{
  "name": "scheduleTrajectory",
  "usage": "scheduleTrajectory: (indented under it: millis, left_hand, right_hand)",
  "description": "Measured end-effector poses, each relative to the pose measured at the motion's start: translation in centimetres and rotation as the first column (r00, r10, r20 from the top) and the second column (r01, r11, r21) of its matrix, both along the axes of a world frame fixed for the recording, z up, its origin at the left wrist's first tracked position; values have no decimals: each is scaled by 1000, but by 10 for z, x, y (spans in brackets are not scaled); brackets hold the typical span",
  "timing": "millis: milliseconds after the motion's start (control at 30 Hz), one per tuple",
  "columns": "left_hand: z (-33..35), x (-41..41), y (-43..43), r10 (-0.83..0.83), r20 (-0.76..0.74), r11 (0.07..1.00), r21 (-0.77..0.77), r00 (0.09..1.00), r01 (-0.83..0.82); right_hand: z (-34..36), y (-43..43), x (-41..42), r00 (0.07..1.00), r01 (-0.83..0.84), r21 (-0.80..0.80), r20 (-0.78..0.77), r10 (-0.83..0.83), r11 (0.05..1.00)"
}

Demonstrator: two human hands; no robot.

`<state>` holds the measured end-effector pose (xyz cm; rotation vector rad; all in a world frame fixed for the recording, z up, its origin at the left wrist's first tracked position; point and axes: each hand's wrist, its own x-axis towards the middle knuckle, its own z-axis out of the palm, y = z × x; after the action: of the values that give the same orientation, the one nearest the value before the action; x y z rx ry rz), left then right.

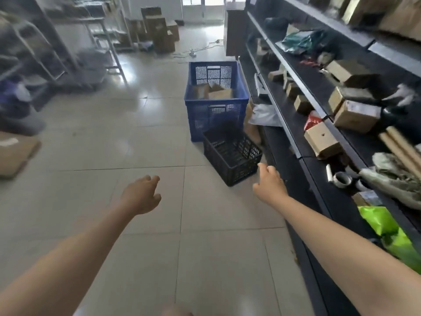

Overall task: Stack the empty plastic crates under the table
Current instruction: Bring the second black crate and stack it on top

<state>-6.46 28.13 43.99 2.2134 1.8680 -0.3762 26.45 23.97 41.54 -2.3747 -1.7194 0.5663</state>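
A small black plastic crate sits empty on the tiled floor, pushed against the front of a taller blue plastic crate that holds cardboard boxes. Both stand next to the dark shelving on the right. My right hand reaches forward, just short of the black crate's near right corner, fingers loosely curled and holding nothing. My left hand is stretched out over bare floor to the left of the black crate, fingers apart and empty.
Long dark shelves run along the right, loaded with cardboard boxes, bags, a tape roll and a green bag. Metal racks and stacked cartons stand at the back left. A flat cardboard box lies at the left edge.
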Motion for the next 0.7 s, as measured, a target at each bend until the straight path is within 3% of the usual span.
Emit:
scheduleTrajectory:
  millis: [133, 267, 400, 533, 700]
  left_hand:
    - [-27, -5, 111, 68, 77, 993, -103, 995, -60]
    - [-38, 6, 252, -63, 6, 998, -30, 998, 63]
    - [-35, 32, 384, -291, -126, 956, -77, 948, 283]
    - [-40, 86, 506, -349, -90, 934, -111, 933, 338]
    - [-94, 165, 629, -475, -88, 873, -177, 876, 455]
  right_hand:
    - [-18, 106, -3, 999, 26, -73, -40, -29, 997]
    - [-32, 213, 8, 987, 149, -70, -48, -153, 986]
    - [-35, 297, 23, 967, 230, -166, -69, -244, 959]
    - [-52, 368, 44, 952, 260, -261, -90, -292, 930]
    - [-104, 446, 96, 935, 252, -364, -149, -323, 897]
